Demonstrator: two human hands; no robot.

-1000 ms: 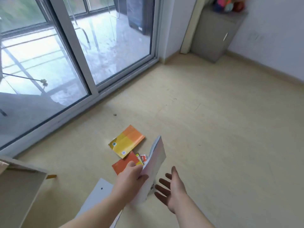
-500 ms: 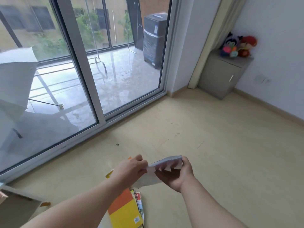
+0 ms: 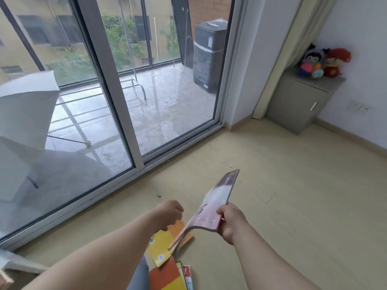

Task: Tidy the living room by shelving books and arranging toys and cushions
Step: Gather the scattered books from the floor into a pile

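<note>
My right hand grips a thin pink and white book by its lower edge, and the book curves upward above the floor. My left hand hovers just left of it with fingers curled and nothing in it. Under my hands a yellow and orange book lies on the floor. Another orange and yellow book and a thin book with a red patch lie closer to me. Plush toys sit on a grey cabinet in the far right corner.
Sliding glass doors run along the left, with a balcony beyond. A pale wooden floor stretches to the right. A wall socket is beside the cabinet. A furniture corner shows at bottom left.
The book passed from my left hand to my right hand. My left hand let go and drew back to the left. My view rose toward the window and the cabinet.
</note>
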